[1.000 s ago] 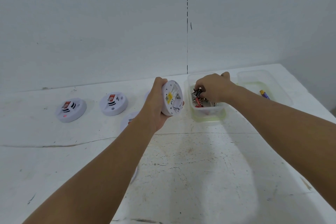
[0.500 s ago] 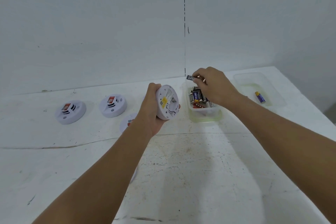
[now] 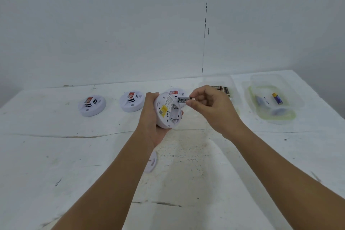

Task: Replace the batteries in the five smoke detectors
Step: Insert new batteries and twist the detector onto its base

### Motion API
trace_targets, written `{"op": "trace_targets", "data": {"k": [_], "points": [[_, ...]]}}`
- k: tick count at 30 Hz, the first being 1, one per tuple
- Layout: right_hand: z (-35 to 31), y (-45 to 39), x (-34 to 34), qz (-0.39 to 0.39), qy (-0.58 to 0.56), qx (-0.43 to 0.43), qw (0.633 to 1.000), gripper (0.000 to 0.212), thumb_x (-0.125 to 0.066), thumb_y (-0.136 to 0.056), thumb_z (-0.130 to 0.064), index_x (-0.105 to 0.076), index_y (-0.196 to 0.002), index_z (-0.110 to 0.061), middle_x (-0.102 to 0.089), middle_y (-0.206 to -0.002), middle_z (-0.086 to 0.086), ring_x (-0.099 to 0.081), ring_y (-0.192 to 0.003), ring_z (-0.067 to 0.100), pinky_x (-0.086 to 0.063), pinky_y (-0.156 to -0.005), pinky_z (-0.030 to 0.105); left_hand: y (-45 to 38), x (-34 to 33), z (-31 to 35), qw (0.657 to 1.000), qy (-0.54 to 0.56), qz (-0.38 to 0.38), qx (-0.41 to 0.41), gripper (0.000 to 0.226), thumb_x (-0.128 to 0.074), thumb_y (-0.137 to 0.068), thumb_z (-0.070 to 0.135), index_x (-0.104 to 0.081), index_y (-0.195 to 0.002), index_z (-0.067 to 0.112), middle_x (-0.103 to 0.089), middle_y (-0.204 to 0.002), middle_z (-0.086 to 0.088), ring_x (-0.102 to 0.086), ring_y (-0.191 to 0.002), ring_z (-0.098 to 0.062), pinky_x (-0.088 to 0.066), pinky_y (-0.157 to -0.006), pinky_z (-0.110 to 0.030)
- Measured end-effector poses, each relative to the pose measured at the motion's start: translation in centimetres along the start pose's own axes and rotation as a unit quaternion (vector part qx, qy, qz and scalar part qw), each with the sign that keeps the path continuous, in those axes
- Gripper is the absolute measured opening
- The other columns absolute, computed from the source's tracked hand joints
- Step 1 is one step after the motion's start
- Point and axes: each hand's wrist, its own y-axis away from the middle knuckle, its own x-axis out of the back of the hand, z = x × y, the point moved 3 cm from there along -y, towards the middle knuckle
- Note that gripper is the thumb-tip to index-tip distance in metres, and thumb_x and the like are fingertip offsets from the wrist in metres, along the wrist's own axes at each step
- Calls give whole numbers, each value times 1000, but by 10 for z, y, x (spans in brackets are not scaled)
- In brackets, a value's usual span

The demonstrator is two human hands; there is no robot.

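Battery (image 3: pixel 183 100) in your right hand (image 3: pixel 209 110) has come out of the battery tub (image 3: pixel 232 87) and now sits pinched at the open back of the smoke detector (image 3: pixel 168 111), which your left hand (image 3: pixel 152 115) grips above the table (image 3: pixel 186 173). Seating it comes next, I judge.

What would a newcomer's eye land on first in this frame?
Centre frame, above the table, the left hand holds a smoke detector tilted with its open back showing, while the right hand pinches a black battery right at its upper edge. Behind on the white table sit more detectors, and to the right a clear tray holding a blue battery.
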Motion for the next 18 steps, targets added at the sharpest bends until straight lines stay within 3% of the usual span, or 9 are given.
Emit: {"op": "trace_targets", "data": {"k": [2, 5, 10, 13, 16, 18], "points": [[-1, 5, -7, -11, -29, -12, 999, 10, -81, -90, -18, -77, -98, -23, -73, -88, 5, -63, -78, 11, -55, -77, 28, 6, 7, 2, 1000, 8, 5, -2, 37, -53, -98, 40, -71, -112, 11, -77, -105, -14, -68, -95, -30, -52, -101, -47], [-4, 11, -17, -25, -33, -21, 999, 14, -80, -91, -19, -81, -105, -23, -76, -93, 5, -64, -80, 10, -57, -84, 30, 12, 16, 3, 1000, 29, 6, 4, 37, -54, -98, 41, -69, -116, 11, -76, -103, -16, -64, -97, -32, -51, -104, -48], [-8, 12, -28, -50, 22, -18, 998, 29, -69, -100, -23, -73, -126, -34, -72, -108, -9, -69, -85, 1, -48, -80, 10, 20, 25, 4, 999, 38, 2, 2, 35, -55, -98, 39, -72, -108, 10, -77, -104, -18, -65, -100, -34, -49, -108, -49], [-8, 11, -33, -57, 17, -23, 998, 31, -69, -100, -23, -64, -125, -42, -70, -98, -10, -71, -87, 10, -52, -79, 21, 23, 29, 7, 999, 39, -4, -1, 37, -55, -98, 41, -71, -112, 11, -76, -104, -18, -66, -98, -33, -52, -101, -47], [-6, 9, -37, -45, 7, -37, 998, 27, -74, -97, -25, -57, -115, -34, -73, -95, -4, -70, -89, 25, -56, -84, 41, 25, 32, 9, 999, 40, -10, -2, 39, -54, -99, 43, -72, -111, 12, -77, -104, -17, -67, -99, -33, -50, -104, -48], [-6, 10, -40, -47, 13, -29, 998, 21, -76, -95, -27, -59, -107, -30, -73, -92, -1, -68, -89, 33, -56, -85, 46, 26, 34, 10, 999, 38, -13, 0, 40, -54, -99, 44, -72, -113, 12, -76, -106, -17, -66, -101, -32, -48, -108, -49]]}}
